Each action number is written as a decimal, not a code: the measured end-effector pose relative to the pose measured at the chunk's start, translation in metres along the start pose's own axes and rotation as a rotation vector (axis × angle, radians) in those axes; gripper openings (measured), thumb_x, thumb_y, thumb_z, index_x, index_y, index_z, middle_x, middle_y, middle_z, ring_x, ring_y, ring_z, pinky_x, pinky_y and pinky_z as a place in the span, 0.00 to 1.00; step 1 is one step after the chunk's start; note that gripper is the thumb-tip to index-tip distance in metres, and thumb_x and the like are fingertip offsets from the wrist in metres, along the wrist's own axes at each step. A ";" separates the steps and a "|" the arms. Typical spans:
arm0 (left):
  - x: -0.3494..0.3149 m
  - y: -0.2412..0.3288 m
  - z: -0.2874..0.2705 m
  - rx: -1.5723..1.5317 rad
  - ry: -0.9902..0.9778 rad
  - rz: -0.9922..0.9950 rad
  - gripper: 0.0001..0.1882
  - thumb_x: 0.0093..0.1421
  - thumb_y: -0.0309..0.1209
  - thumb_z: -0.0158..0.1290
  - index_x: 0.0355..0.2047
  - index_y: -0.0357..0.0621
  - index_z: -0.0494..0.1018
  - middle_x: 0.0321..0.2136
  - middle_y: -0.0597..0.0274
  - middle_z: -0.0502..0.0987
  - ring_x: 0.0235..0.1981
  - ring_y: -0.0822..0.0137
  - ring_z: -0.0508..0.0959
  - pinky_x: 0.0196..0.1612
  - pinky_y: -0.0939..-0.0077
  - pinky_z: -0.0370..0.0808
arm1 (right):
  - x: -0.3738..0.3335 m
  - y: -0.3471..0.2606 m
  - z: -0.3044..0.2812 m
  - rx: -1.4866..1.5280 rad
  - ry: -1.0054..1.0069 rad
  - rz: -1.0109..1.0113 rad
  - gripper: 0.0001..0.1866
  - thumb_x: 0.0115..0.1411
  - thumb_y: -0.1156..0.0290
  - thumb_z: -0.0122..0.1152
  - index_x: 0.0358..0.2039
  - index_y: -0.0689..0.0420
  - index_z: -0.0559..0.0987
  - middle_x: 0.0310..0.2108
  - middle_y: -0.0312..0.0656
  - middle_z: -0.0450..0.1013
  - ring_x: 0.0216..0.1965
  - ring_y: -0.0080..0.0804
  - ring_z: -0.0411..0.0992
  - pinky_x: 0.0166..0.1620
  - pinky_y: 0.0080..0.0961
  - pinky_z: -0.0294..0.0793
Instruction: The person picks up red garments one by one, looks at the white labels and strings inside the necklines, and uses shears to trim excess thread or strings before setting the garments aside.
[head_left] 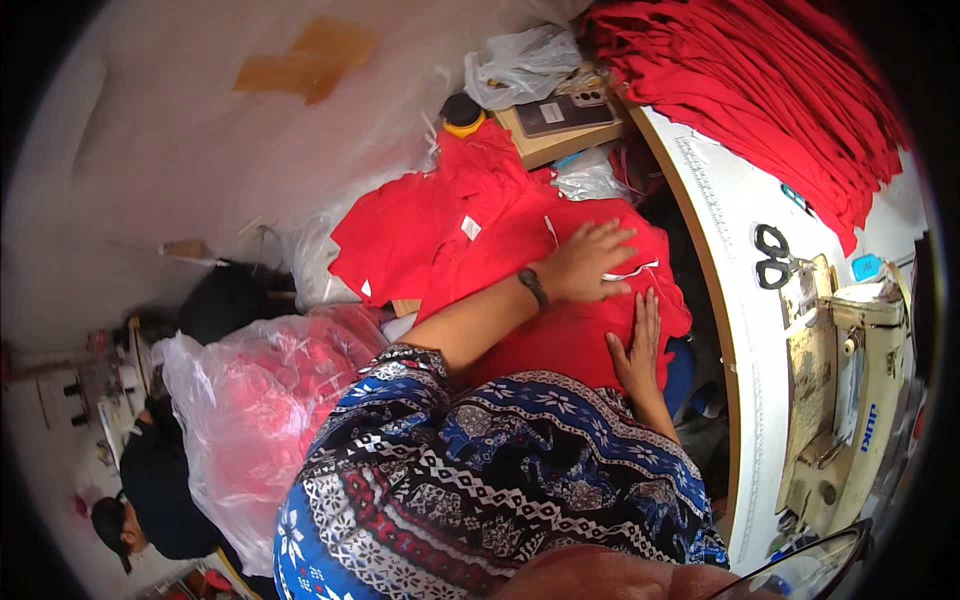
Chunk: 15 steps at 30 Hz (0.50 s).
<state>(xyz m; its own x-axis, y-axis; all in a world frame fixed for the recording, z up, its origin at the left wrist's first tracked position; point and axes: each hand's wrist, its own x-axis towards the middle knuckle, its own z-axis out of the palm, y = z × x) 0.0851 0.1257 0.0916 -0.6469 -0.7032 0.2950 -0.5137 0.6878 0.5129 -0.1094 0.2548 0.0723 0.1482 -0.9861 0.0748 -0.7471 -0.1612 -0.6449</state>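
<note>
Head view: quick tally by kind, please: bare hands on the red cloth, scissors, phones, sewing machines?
Hands: 2, left hand and right hand, both flat on the red fabric pile
Scissors: 1
Phone: 1
Sewing machine: 1
Total: 5

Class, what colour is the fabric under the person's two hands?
Red fabric, with small white tags; the head view shows it.
</note>
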 end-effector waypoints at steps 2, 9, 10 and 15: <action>0.002 -0.023 -0.017 -0.030 0.261 -0.023 0.26 0.57 0.42 0.57 0.52 0.42 0.71 0.56 0.50 0.68 0.59 0.49 0.66 0.61 0.53 0.62 | -0.008 0.011 -0.008 0.023 -0.036 0.005 0.40 0.58 0.59 0.59 0.67 0.57 0.54 0.69 0.53 0.45 0.70 0.53 0.42 0.68 0.49 0.41; -0.123 -0.185 -0.052 -0.166 0.977 -0.999 0.22 0.54 0.25 0.53 0.50 0.35 0.69 0.46 0.45 0.73 0.47 0.51 0.76 0.51 0.63 0.73 | -0.032 0.018 -0.020 0.162 -0.017 0.156 0.31 0.62 0.66 0.54 0.65 0.58 0.60 0.67 0.53 0.54 0.68 0.49 0.51 0.67 0.38 0.50; -0.154 -0.205 -0.042 0.052 0.862 -1.144 0.25 0.54 0.32 0.55 0.51 0.33 0.68 0.49 0.40 0.72 0.49 0.47 0.74 0.55 0.61 0.69 | -0.037 0.015 -0.018 0.188 -0.009 0.163 0.31 0.62 0.66 0.54 0.64 0.58 0.60 0.66 0.53 0.54 0.68 0.49 0.51 0.67 0.38 0.50; -0.215 -0.210 0.031 0.160 -0.167 -1.226 0.37 0.61 0.60 0.38 0.62 0.50 0.61 0.66 0.63 0.58 0.65 0.54 0.59 0.61 0.36 0.56 | -0.041 0.015 -0.008 0.173 -0.002 0.188 0.30 0.61 0.67 0.56 0.63 0.59 0.63 0.66 0.53 0.56 0.68 0.48 0.52 0.67 0.38 0.50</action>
<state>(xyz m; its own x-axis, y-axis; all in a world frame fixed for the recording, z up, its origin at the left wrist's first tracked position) 0.3146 0.1386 -0.1050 0.2490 -0.8727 -0.4201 -0.8839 -0.3820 0.2696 -0.1319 0.2919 0.0653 0.0182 -0.9980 -0.0599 -0.6395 0.0345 -0.7681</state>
